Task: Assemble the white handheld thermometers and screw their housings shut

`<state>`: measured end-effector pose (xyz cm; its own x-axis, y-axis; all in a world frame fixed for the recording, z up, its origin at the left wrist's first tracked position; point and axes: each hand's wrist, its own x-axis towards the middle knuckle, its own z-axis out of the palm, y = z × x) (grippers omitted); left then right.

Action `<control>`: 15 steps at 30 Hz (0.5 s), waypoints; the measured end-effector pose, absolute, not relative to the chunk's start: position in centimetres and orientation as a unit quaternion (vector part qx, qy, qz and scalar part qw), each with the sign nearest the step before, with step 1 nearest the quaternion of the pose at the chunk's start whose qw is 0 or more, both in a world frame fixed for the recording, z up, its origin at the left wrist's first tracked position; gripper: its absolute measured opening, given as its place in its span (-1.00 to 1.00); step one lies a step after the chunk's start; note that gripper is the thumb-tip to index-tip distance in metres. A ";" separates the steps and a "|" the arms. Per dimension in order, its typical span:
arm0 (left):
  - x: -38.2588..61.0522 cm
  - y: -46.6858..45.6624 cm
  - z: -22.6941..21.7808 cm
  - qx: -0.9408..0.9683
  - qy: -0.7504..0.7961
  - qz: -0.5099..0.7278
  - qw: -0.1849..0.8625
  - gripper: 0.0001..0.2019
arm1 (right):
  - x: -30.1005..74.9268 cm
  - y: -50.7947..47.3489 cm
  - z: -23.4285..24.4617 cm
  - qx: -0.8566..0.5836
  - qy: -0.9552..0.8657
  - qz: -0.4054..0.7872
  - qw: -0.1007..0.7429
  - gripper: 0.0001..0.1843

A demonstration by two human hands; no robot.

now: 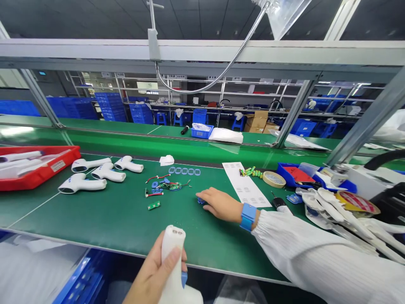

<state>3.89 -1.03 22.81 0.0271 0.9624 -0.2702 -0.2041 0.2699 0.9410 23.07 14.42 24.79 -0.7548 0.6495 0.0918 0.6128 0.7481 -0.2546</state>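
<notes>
My left hand [161,264] is wrapped round a white gun-shaped plastic housing [172,253], its end with two small openings pointing up. A blue piece [184,278] shows on the side of the housing. Over the green bench my right hand [218,203], with a blue wrist strap, has its fingertips closed at a small blue plastic part [201,200]. To its left lie a bundle of wired circuit boards [172,185], red-and-black leads [155,194] and a small green board [154,205]. Several blue frame-like pieces [184,171] lie in a row behind.
More white housings [82,183] lie at left beside a red tray [68,158]. On the right are a printed white sheet [247,185], green cells [251,172], a tape roll [274,179], a screwdriver [281,204], blue bins [292,173] and a pile of white parts [338,211].
</notes>
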 end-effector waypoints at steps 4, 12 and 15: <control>4.3 -1.9 21.3 0.435 0.586 0.483 0.484 -0.60 | 21.8 15.3 23.9 -0.366 -0.907 0.161 0.132 -0.77; 5.4 -2.6 21.5 0.540 0.558 0.447 0.444 -0.79 | 22.5 7.2 30.2 -0.302 -0.727 0.603 0.128 -0.86; 5.8 -2.5 21.7 0.594 0.518 0.433 0.438 -0.86 | 22.7 5.1 30.8 -0.290 -0.683 0.657 0.134 -0.82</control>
